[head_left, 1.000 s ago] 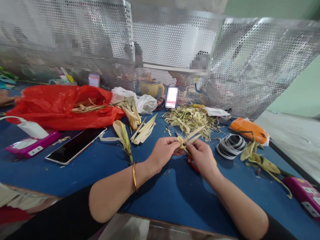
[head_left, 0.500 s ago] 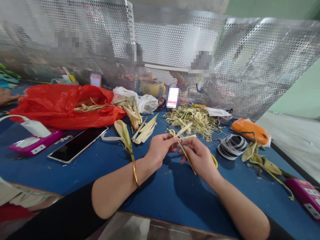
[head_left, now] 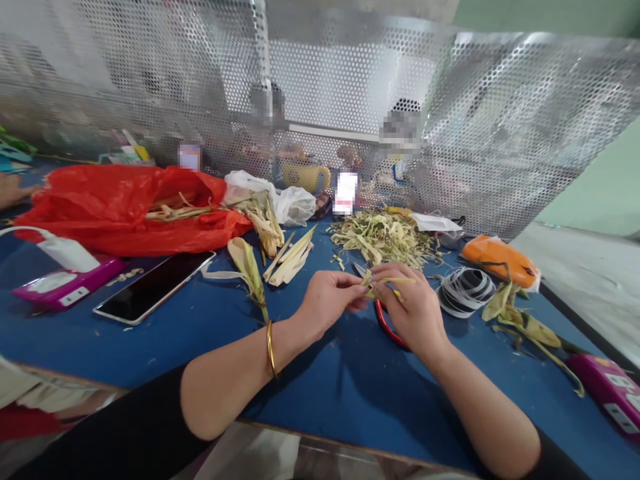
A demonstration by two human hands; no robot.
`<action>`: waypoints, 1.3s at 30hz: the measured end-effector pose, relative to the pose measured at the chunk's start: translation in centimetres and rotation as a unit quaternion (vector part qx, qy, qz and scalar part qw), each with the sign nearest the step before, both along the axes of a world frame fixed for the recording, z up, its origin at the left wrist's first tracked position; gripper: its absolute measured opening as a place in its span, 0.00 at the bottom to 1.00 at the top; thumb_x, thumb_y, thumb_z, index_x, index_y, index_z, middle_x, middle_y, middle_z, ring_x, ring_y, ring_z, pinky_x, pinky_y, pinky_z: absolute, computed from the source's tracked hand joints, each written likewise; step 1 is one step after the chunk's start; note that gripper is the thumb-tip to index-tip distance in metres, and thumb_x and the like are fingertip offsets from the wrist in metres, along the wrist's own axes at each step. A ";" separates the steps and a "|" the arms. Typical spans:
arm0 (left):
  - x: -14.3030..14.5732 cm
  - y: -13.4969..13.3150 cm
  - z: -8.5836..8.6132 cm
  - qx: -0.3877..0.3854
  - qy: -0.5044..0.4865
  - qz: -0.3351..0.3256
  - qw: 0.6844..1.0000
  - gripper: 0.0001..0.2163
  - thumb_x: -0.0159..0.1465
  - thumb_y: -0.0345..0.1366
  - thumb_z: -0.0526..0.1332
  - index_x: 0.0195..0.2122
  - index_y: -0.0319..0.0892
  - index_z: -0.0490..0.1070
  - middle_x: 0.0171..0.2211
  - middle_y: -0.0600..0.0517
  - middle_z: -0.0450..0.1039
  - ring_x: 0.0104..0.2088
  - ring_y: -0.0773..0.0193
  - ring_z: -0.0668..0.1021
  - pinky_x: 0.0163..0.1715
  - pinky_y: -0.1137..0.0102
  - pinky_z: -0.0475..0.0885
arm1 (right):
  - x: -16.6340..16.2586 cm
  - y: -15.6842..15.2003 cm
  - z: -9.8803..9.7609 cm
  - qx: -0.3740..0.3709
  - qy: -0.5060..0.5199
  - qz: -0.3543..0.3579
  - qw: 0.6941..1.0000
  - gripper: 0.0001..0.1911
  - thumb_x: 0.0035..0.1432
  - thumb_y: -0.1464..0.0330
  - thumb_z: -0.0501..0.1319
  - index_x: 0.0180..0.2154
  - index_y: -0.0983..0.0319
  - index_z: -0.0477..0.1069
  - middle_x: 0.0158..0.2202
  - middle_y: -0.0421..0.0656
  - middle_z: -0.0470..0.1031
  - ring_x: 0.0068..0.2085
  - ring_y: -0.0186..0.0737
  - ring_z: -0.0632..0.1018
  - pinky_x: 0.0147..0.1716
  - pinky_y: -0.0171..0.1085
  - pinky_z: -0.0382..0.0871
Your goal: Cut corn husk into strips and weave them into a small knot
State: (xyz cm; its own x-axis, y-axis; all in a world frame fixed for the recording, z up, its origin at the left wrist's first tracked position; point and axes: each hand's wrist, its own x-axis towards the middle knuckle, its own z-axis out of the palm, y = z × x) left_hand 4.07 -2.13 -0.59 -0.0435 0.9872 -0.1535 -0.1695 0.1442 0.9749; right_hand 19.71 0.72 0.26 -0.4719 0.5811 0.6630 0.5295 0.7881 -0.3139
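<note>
Two hands pinching one leaf strip

Head view: left hand [head_left: 327, 300] and right hand [head_left: 417, 310] are meeting above the blue table [head_left: 200, 333]. Fingertips of both are gripping a pale leaf strip [head_left: 389, 283] between them, just over the red-handled scissors [head_left: 385, 325]. Judgement: folding is underway; a further fold is calling for a firm left pinch.

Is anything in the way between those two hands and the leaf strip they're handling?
Nothing visible is. The left hand and right hand both pinch the leaf strip directly. Red-handled scissors lie on the blue table under the right hand, below the strip, not between.
</note>
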 end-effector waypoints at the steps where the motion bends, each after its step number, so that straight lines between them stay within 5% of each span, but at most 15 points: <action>1: 0.0 0.0 0.0 0.000 0.003 -0.002 1.000 0.03 0.58 0.28 0.64 0.30 0.36 0.78 0.22 0.51 0.76 0.22 0.68 0.78 0.25 0.75 0.72 | 0.1 0.2 -0.1 -0.025 0.002 -0.013 1.000 0.09 0.64 0.69 0.54 0.33 0.59 0.72 0.39 0.44 0.79 0.43 0.42 0.77 0.45 0.40 0.65; 7: 0.1 -0.2 0.0 0.004 0.010 -0.047 0.999 0.04 0.58 0.28 0.63 0.29 0.37 0.78 0.23 0.51 0.77 0.23 0.69 0.77 0.26 0.75 0.72 | 0.2 0.5 -0.5 -0.192 -0.015 -0.122 0.974 0.12 0.61 0.63 0.55 0.26 0.59 0.65 0.21 0.37 0.70 0.23 0.36 0.69 0.23 0.33 0.56; 14: 0.4 -0.3 -0.5 -0.035 -0.013 -0.038 0.999 0.03 0.53 0.31 0.68 0.28 0.37 0.77 0.23 0.51 0.76 0.23 0.69 0.77 0.22 0.77 0.69 | -0.1 0.4 -0.8 -0.215 0.011 -0.106 0.971 0.16 0.61 0.61 0.55 0.23 0.59 0.62 0.18 0.35 0.64 0.22 0.33 0.65 0.23 0.33 0.55; 17: 0.2 0.1 -0.6 -0.066 -0.062 -0.003 0.996 0.05 0.52 0.33 0.69 0.29 0.37 0.77 0.25 0.49 0.77 0.23 0.68 0.77 0.20 0.77 0.67 | 0.2 0.4 -0.3 -0.171 0.011 -0.093 0.981 0.12 0.63 0.62 0.56 0.29 0.59 0.69 0.26 0.37 0.73 0.28 0.35 0.71 0.28 0.33 0.60; 21: -0.3 0.4 -0.2 -0.084 -0.101 0.034 0.991 0.04 0.53 0.30 0.69 0.29 0.35 0.76 0.25 0.49 0.77 0.22 0.69 0.77 0.19 0.77 0.67 | 0.7 0.5 0.5 -0.003 -0.061 -0.039 0.997 0.07 0.62 0.63 0.60 0.34 0.60 0.72 0.34 0.41 0.77 0.38 0.39 0.75 0.43 0.38 0.61; 27: -0.5 0.5 0.0 -0.131 -0.135 0.034 0.982 0.04 0.55 0.29 0.68 0.31 0.35 0.75 0.25 0.50 0.77 0.24 0.68 0.78 0.20 0.77 0.69 | 0.4 0.3 0.2 0.180 -0.200 -0.043 0.962 0.07 0.64 0.71 0.58 0.33 0.60 0.72 0.33 0.41 0.77 0.36 0.38 0.74 0.52 0.42 0.56; 31: -0.4 0.6 -0.2 -0.127 -0.139 0.032 0.982 0.05 0.54 0.29 0.68 0.31 0.36 0.75 0.27 0.49 0.77 0.26 0.66 0.79 0.21 0.76 0.69 | 0.3 -0.3 0.5 0.242 -0.254 -0.074 0.933 0.09 0.63 0.75 0.56 0.31 0.61 0.71 0.29 0.41 0.74 0.34 0.39 0.71 0.49 0.43 0.57; 35: -0.4 0.6 -0.3 -0.119 -0.153 0.033 0.980 0.07 0.51 0.30 0.70 0.30 0.36 0.75 0.25 0.51 0.76 0.23 0.69 0.77 0.16 0.78 0.61 | -0.2 -1.4 0.3 0.266 -0.278 -0.060 0.921 0.10 0.62 0.75 0.55 0.30 0.62 0.71 0.25 0.42 0.71 0.30 0.41 0.69 0.36 0.41 0.57; 39: -0.5 0.7 -0.4 -0.122 -0.170 0.041 0.977 0.09 0.46 0.30 0.72 0.28 0.36 0.76 0.20 0.56 0.71 0.17 0.77 0.67 0.15 0.79 0.54 | -1.3 -2.1 -0.9 0.113 -0.159 -0.034 0.980 0.10 0.63 0.72 0.55 0.30 0.62 0.71 0.27 0.42 0.74 0.29 0.39 0.71 0.31 0.38 0.57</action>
State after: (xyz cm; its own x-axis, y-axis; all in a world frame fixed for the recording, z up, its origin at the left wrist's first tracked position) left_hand 3.58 -1.47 -0.98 -0.0260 0.9152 -0.4023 -0.4979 0.3371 0.7990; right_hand 18.45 -1.35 -0.66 -0.6407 0.4745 0.6036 0.6265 0.7776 0.0537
